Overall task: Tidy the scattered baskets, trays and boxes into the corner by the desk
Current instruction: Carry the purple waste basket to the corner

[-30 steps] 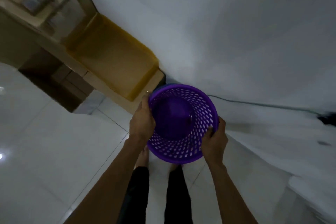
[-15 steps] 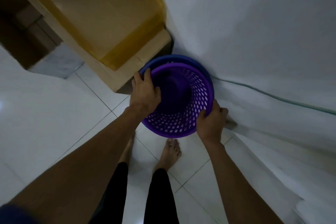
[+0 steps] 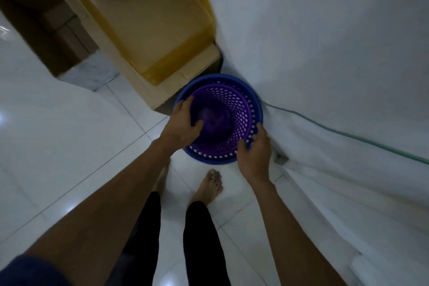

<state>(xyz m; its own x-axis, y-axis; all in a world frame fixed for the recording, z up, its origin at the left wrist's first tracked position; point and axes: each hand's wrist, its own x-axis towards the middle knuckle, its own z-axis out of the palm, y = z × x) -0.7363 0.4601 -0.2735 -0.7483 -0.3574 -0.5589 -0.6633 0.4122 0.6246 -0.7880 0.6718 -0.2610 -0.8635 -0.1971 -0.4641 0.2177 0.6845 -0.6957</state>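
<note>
A purple perforated basket (image 3: 234,118) sits nested inside a wider blue basket (image 3: 256,102) on the floor, in the corner between the desk and the white wall. My left hand (image 3: 183,123) grips the purple basket's left rim, thumb hooked inside. My right hand (image 3: 254,153) holds the near right rim, fingers curled over both baskets' edges. A yellow tray (image 3: 148,14) lies on the desk top just above the baskets.
The light wooden desk (image 3: 199,66) stands at the upper left with a dark opening beneath it. A green cable (image 3: 348,137) runs along the wall's base to the right. My bare feet (image 3: 211,184) stand on white floor tiles just before the baskets.
The purple basket has gone down from mid-air into the blue basket in the corner. Both hands stayed on its rim, and my view has tilted downward.
</note>
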